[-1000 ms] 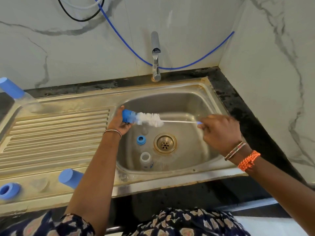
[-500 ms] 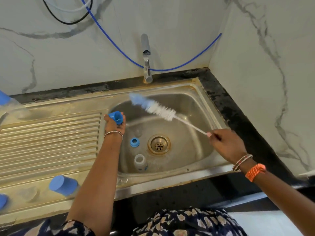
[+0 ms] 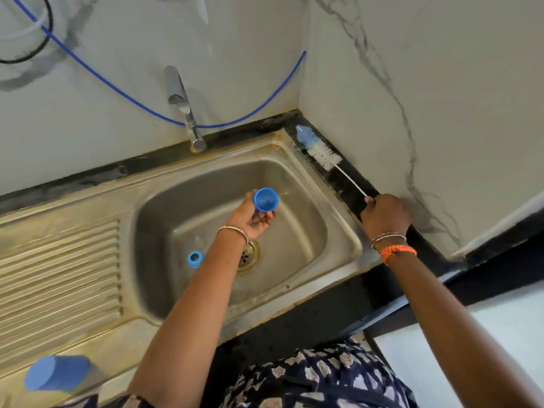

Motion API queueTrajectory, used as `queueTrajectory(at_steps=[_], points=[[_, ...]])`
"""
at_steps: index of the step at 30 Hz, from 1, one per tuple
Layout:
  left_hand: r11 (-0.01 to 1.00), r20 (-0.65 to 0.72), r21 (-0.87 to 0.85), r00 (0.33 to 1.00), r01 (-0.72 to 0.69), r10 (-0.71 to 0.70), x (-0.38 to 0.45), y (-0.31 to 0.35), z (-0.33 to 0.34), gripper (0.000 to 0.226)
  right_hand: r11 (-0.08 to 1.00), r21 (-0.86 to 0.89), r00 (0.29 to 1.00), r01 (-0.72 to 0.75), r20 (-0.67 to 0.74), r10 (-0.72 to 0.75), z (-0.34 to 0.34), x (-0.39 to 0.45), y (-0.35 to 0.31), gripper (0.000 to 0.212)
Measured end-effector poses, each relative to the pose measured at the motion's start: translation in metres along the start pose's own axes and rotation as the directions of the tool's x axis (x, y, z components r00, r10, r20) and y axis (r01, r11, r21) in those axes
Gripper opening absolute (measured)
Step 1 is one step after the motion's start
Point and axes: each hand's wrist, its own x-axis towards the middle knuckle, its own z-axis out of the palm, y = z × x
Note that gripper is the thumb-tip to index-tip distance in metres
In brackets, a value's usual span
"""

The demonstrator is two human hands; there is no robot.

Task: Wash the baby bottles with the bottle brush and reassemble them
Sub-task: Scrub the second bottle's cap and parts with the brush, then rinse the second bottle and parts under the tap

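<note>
Bottle [image 3: 63,375] at seven o'clock, blue-capped and blurred, lies on the drainboard near its front edge; a nudge from the left arm could roll it off. Further in, a blue ring [image 3: 195,259] sits in the sink [image 3: 297,231] beside the drain [image 3: 248,256]. Above the basin the left hand [image 3: 256,219] grips a blue cap [image 3: 265,200], open side up; wet fingers could drop it. At two o'clock the right hand [image 3: 384,214] pinches the bottle brush [image 3: 319,150] handle, bristles over the grimy black ledge [image 3: 344,184], where they could pick up dirt.
</note>
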Motion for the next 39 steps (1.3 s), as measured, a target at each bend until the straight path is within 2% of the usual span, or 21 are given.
queueTrajectory(at_steps=[4,6,7,8,9,11,12,13,15,17,20,22,25,29,30,32,35,37,39], points=[[0.998,-0.036,0.052,0.999,0.028,-0.026,-0.005,-0.005,-0.013,0.025,0.973,-0.231,0.996,-0.01,0.083,0.03,-0.013,-0.002,-0.02,0.03],[0.992,-0.067,0.119,0.997,0.047,-0.039,-0.009,-0.008,-0.021,0.024,0.97,-0.182,0.981,0.159,0.139,-0.135,-0.016,-0.009,-0.047,0.039],[0.989,-0.078,0.131,0.996,0.062,-0.052,-0.009,-0.01,-0.026,0.024,0.95,-0.047,0.937,0.309,0.189,-0.295,-0.014,-0.016,-0.065,0.044],[0.989,-0.07,0.131,0.995,0.074,-0.066,-0.012,-0.012,-0.028,0.025,0.893,0.132,0.857,0.43,0.252,-0.449,-0.008,-0.026,-0.083,0.051],[0.987,-0.062,0.14,0.995,0.082,-0.074,-0.013,-0.013,-0.03,0.026,0.829,0.273,0.754,0.489,0.345,-0.558,0.001,-0.039,-0.1,0.059],[0.98,-0.061,0.18,0.995,0.083,-0.073,-0.016,-0.012,-0.037,0.03,0.745,0.383,0.554,0.547,0.501,-0.665,0.029,-0.062,-0.128,0.066],[0.976,-0.07,0.198,0.995,0.084,-0.072,-0.018,-0.012,-0.043,0.032,0.714,0.397,0.499,0.576,0.521,-0.692,0.044,-0.07,-0.137,0.061],[0.972,-0.102,0.217,0.992,0.093,-0.072,-0.019,-0.01,-0.049,0.033,0.693,0.409,0.474,0.594,0.518,-0.712,0.057,-0.075,-0.143,0.053],[0.936,-0.218,0.343,0.976,0.079,-0.002,-0.022,-0.006,-0.067,0.025,0.682,0.438,0.424,0.586,0.551,-0.719,0.077,-0.077,-0.15,0.044],[0.881,-0.327,0.473,0.933,0.025,0.15,-0.026,0.003,-0.092,0.021,0.671,0.39,0.309,0.631,0.666,-0.679,0.099,-0.078,-0.154,0.049],[0.871,-0.309,0.485,0.917,-0.077,0.253,-0.038,0.016,-0.125,0.027,0.581,0.337,0.065,0.741,0.825,-0.561,0.137,-0.087,-0.142,0.047],[0.799,-0.289,0.595,0.905,-0.086,0.313,-0.044,0.016,-0.144,0.027,0.536,0.324,-0.018,0.78,0.867,-0.498,0.159,-0.089,-0.134,0.047],[0.757,-0.244,0.649,0.923,-0.073,0.298,-0.046,0.004,-0.159,0.028,0.467,0.332,-0.069,0.82,0.867,-0.494,0.173,-0.085,-0.129,0.049],[0.664,-0.251,0.748,0.92,-0.015,0.303,-0.047,-0.006,-0.162,0.029,0.411,0.298,-0.071,0.862,0.872,-0.484,0.174,-0.087,-0.125,0.051],[0.596,-0.224,0.803,0.922,-0.01,0.317,-0.048,-0.008,-0.163,0.03,0.409,0.285,-0.067,0.867,0.879,-0.472,0.174,-0.086,-0.123,0.054],[0.382,-0.166,0.923,0.943,0.046,0.288,-0.049,-0.013,-0.164,0.027,0.424,0.273,-0.067,0.864,0.896,-0.44,0.172,-0.084,-0.122,0.062],[0.111,-0.189,0.979,0.959,0.169,0.211,-0.049,-0.019,-0.165,0.02,0.442,0.278,-0.083,0.853,0.908,-0.411,0.169,-0.08,-0.123,0.077],[0.002,-0.218,0.975,0.945,0.224,0.243,-0.049,-0.017,-0.16,0.023,0.491,0.289,-0.052,0.822,0.896,-0.441,0.165,-0.076,-0.129,0.079],[-0.14,-0.243,0.946,0.925,0.293,0.293,-0.049,-0.015,-0.151,0.034,0.563,0.314,0.018,0.764,0.863,-0.505,0.162,-0.069,-0.136,0.065]])
